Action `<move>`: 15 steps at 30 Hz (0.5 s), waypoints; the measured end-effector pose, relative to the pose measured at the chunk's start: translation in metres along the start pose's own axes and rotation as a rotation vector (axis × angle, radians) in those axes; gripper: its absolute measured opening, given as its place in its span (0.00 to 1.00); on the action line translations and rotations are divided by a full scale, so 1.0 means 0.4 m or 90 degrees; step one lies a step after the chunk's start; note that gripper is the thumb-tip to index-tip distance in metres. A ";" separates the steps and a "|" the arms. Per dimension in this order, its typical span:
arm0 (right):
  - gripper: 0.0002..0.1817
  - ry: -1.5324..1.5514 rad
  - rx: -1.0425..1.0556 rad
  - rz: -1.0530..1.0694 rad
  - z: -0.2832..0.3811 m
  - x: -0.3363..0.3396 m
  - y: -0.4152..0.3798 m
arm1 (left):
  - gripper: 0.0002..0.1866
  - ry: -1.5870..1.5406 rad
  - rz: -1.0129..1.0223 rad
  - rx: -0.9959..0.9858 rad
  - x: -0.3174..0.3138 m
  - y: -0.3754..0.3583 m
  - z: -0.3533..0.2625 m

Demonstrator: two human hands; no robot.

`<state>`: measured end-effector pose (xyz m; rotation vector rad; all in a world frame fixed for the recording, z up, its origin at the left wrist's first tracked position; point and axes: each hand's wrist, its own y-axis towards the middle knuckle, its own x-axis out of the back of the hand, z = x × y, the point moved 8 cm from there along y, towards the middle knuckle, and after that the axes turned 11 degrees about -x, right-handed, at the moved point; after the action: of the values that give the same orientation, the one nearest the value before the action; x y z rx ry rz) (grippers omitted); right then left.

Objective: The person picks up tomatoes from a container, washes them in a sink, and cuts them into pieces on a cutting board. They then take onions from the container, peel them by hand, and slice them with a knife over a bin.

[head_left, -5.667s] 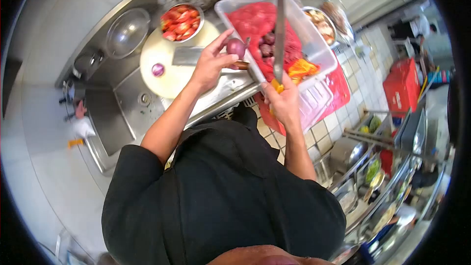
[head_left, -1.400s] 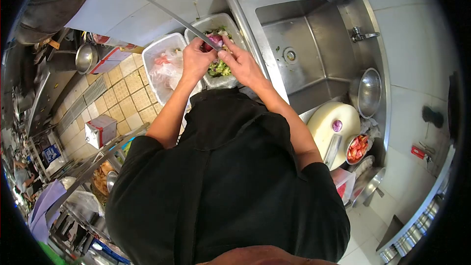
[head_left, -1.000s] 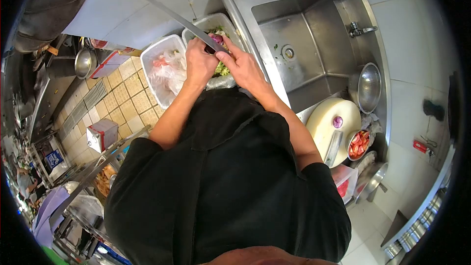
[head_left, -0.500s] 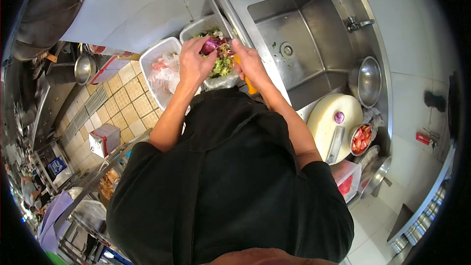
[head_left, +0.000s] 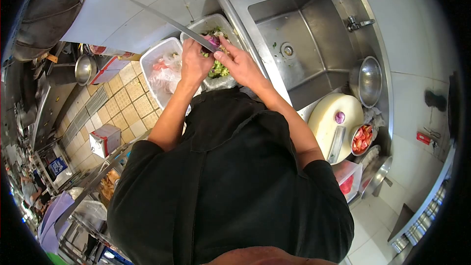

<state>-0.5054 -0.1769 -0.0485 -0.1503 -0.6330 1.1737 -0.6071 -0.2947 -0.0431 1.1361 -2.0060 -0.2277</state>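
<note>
My left hand [head_left: 195, 64] is closed around a purple onion [head_left: 214, 40], its fingers partly hidden by the blade. My right hand [head_left: 239, 65] grips a long knife [head_left: 169, 21]; its blade lies across the onion and points to the upper left, while the handle is hidden in the hand. Both hands are close together over a white bin [head_left: 224, 19] holding green and brown vegetable scraps [head_left: 219, 68]. A second white bin [head_left: 151, 51] with clear plastic bags [head_left: 166, 74] stands just to the left.
A steel sink [head_left: 304, 34] lies to the right, a metal bowl [head_left: 369, 82] at its corner. On a round cream cutting board [head_left: 321, 113] are a purple onion piece [head_left: 339, 117] and a flat metal blade [head_left: 336, 145]. Beside it is a bowl of cut tomatoes [head_left: 362, 139].
The knife has swung from pointing up beside the sink to pointing upper left across the onion. My right hand has moved left against my left hand, covering the orange handle.
</note>
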 end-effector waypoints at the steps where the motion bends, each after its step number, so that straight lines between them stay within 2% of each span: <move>1: 0.41 -0.018 0.016 -0.015 0.005 0.000 -0.004 | 0.20 -0.004 0.008 0.013 -0.001 0.000 -0.004; 3: 0.40 -0.052 0.004 -0.033 0.014 0.006 -0.011 | 0.21 -0.012 0.024 0.039 0.000 0.003 -0.011; 7: 0.37 -0.089 -0.061 -0.047 0.016 0.014 -0.011 | 0.20 0.017 0.006 -0.056 -0.004 0.005 -0.028; 10: 0.34 0.123 0.092 -0.160 -0.030 0.003 0.040 | 0.20 0.015 -0.012 -0.100 -0.013 -0.001 -0.037; 13: 0.33 0.239 -0.196 0.024 -0.076 0.018 0.035 | 0.19 -0.028 -0.043 -0.106 -0.009 -0.014 -0.034; 15: 0.33 0.277 -0.194 0.020 -0.067 0.026 0.031 | 0.18 -0.111 -0.076 -0.060 -0.005 -0.026 -0.016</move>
<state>-0.4984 -0.1570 -0.0718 -0.6581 -0.4191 1.0250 -0.5953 -0.2976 -0.0452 1.2120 -2.0556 -0.4926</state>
